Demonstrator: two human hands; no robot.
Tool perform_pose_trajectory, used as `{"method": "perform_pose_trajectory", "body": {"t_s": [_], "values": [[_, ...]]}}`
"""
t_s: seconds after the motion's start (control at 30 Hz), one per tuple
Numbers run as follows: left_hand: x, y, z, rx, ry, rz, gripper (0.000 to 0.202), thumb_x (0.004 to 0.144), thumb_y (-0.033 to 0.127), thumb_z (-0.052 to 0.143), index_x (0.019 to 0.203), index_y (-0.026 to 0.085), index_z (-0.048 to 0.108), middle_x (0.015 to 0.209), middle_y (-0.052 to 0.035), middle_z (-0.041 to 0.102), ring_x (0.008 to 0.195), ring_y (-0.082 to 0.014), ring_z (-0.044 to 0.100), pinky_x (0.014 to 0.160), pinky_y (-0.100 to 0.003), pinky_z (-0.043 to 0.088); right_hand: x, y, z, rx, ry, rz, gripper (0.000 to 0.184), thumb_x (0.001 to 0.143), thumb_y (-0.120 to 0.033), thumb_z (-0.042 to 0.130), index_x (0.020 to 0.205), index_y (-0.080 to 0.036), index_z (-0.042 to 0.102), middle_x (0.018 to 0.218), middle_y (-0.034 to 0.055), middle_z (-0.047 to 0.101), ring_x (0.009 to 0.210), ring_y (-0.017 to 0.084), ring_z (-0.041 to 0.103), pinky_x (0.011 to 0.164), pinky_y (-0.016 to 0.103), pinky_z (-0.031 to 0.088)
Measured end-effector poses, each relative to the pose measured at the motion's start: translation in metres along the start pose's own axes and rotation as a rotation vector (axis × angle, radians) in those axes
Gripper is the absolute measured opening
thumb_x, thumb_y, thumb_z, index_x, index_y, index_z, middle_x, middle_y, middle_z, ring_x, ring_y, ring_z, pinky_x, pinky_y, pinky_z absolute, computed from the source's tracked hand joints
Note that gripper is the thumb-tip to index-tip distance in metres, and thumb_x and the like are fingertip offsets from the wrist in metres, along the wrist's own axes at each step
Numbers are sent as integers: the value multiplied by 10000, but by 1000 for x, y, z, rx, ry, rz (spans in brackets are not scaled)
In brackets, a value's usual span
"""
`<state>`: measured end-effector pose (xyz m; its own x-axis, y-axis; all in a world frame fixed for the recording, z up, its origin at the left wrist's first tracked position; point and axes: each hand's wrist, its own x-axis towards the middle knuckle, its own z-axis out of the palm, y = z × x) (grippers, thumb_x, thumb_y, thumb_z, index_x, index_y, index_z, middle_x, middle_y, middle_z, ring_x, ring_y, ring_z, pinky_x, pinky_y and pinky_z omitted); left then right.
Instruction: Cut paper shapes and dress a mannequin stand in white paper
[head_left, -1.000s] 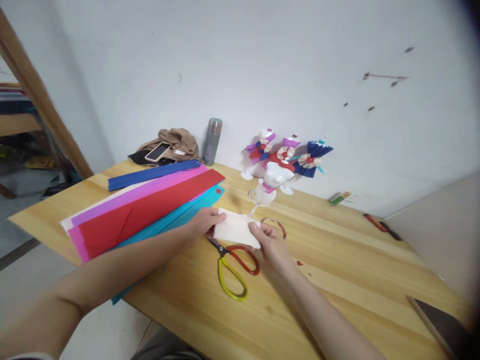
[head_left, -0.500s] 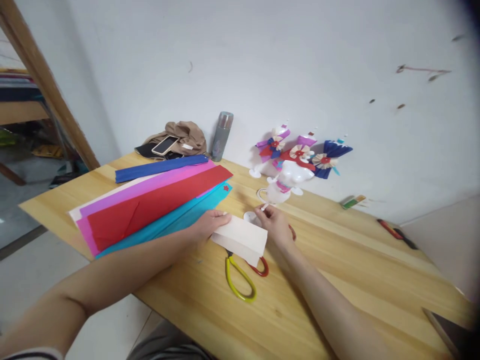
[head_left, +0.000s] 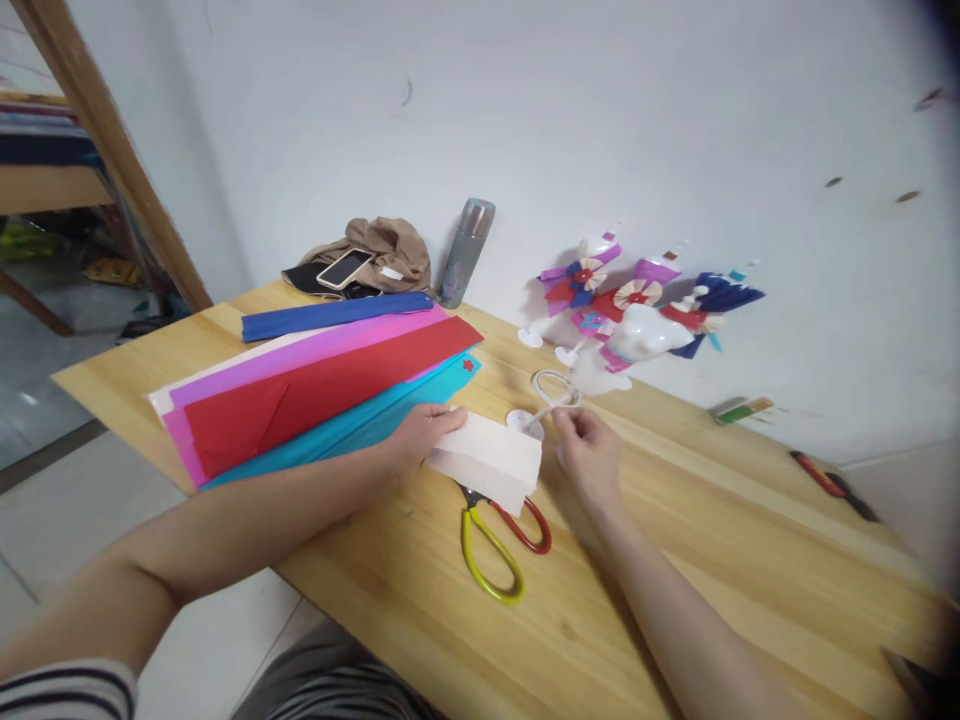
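My left hand [head_left: 424, 435] is closed on the edge of a folded piece of cream paper [head_left: 487, 460], thumb on top. Under the paper lie scissors [head_left: 480, 565] with one yellow and one red handle; their blades are hidden. My right hand [head_left: 589, 450] is closed at the thin stem of a small white mannequin [head_left: 649, 335] with a pink band. The mannequin leans far to the right, and its round white base [head_left: 525, 424] is tipped beside the paper. A white ring-shaped roll [head_left: 556, 388] lies behind the stem.
Colored paper sheets [head_left: 330, 400] lie at left beside a blue folded strip [head_left: 337, 316]. Behind are a cap [head_left: 390, 250], a phone [head_left: 345, 268] and a flask [head_left: 466, 255]. Several dressed mannequins [head_left: 637, 290] stand by the wall. A red-and-black cutter [head_left: 832, 485] lies at right.
The mannequin has tilted further to the right as my right hand shifted slightly right with its stem. My left hand still holds the cream paper. The view has turned a little.
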<state>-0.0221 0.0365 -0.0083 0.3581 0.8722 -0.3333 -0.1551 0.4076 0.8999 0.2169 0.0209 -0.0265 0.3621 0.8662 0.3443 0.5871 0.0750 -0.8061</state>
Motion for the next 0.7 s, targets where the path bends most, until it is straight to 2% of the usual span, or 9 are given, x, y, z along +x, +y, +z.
{"method": "perform_pose_trajectory", "body": {"t_s": [0.1, 0.13, 0.2, 0.27, 0.33, 0.4, 0.5, 0.6, 0.7], "values": [[-2, 2, 1, 57, 49, 19, 379, 739, 473, 772, 633, 163, 581, 613, 3, 563, 595, -126, 486, 569, -267, 298, -34, -25, -13, 80, 68, -33, 372, 984, -488, 480, 705, -242, 506, 581, -33, 454, 541, 167, 442, 531, 319, 365], [-4, 2, 3, 90, 50, 29, 382, 754, 464, 759, 614, 165, 567, 594, 13, 532, 587, -119, 462, 565, -268, 281, -46, -34, -15, 121, 55, -155, 309, 980, -424, 521, 736, -235, 534, 642, -12, 517, 595, 177, 499, 566, 323, 406], [-10, 3, 7, 231, 15, 74, 417, 791, 466, 717, 576, 174, 511, 569, 29, 459, 577, -107, 405, 560, -271, 255, -67, -51, -16, 37, -81, -487, 110, 910, -306, 628, 979, -226, 656, 813, 31, 641, 745, 217, 604, 661, 355, 482], [-17, 2, 12, 321, -31, 119, 435, 807, 478, 684, 567, 180, 476, 563, 34, 418, 587, -108, 378, 559, -271, 253, -79, -60, -12, -79, -103, -757, 267, 841, -260, 728, 1100, -210, 690, 992, 105, 711, 894, 272, 656, 739, 406, 515], [-23, -1, 14, 351, -52, 189, 471, 810, 534, 658, 571, 183, 454, 566, 32, 406, 595, -108, 370, 559, -269, 262, -81, -63, -8, -93, -117, -817, 157, 888, -172, 678, 1027, -237, 716, 912, 78, 729, 820, 243, 657, 711, 391, 505], [-28, -3, 15, 328, -109, 203, 516, 818, 635, 610, 596, 182, 502, 563, 15, 452, 565, -113, 402, 538, -268, 282, -77, -61, -7, -14, -161, -676, 109, 928, -186, 647, 906, -265, 719, 795, 40, 717, 719, 217, 642, 650, 367, 495], [-33, -4, 15, 270, -255, 211, 520, 761, 692, 660, 721, 174, 640, 598, -22, 582, 535, -143, 501, 505, -271, 353, -72, -59, -9, 176, -224, -308, 190, 925, -346, 676, 749, -276, 699, 673, 13, 672, 605, 198, 607, 560, 339, 460], [-37, -4, 18, 194, -311, 266, 373, 676, 490, 823, 851, 178, 717, 686, -24, 665, 618, -162, 573, 578, -273, 447, -73, -62, -10, 376, -310, -33, 284, 858, -491, 732, 696, -262, 692, 614, 0, 641, 527, 173, 555, 504, 311, 411], [-38, -4, 20, 149, -239, 222, 249, 662, 378, 815, 741, 164, 716, 654, -25, 659, 629, -160, 581, 610, -277, 460, -74, -63, -8, 544, -386, 158, 338, 782, -565, 788, 713, -249, 688, 603, -8, 637, 492, 151, 516, 465, 284, 376]]}}
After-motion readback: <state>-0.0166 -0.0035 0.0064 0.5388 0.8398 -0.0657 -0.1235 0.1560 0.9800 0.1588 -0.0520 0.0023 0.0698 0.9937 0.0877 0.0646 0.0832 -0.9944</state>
